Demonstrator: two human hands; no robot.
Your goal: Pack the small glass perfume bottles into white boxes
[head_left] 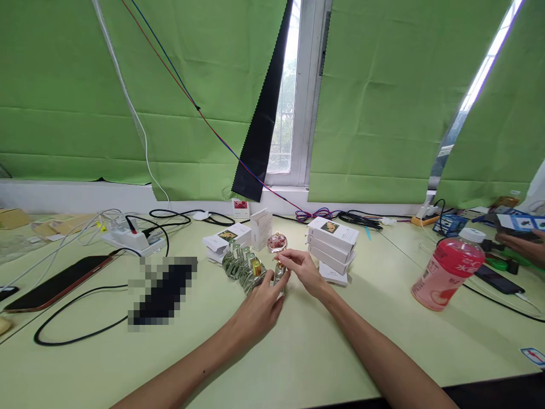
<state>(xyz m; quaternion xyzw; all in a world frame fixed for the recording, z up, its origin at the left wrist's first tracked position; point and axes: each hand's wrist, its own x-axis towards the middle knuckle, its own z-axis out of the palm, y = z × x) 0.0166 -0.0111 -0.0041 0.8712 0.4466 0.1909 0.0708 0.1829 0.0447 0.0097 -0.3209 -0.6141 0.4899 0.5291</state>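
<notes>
My left hand (264, 296) is closed around a small clear glass perfume bottle (279, 274), which stands upright on the table. At the gold top of that bottle, my right hand (303, 271) has thumb and fingers pinched together. Just left of my left hand is a row of several glass perfume bottles (238, 268) with silvery caps. Nearest my fingers, one of them has a gold cap (256, 267). Behind both hands sits a round bottle with pink contents (277, 242). My fingers cover part of the held bottle.
White boxes (332, 241) are stacked to the right; more white boxes (230, 236) lie behind the row. A pink drink bottle (449, 270) stands farther right. Phone (59, 284), power strip (131, 238) and cables lie left. Another person's hand (525, 247) shows at far right.
</notes>
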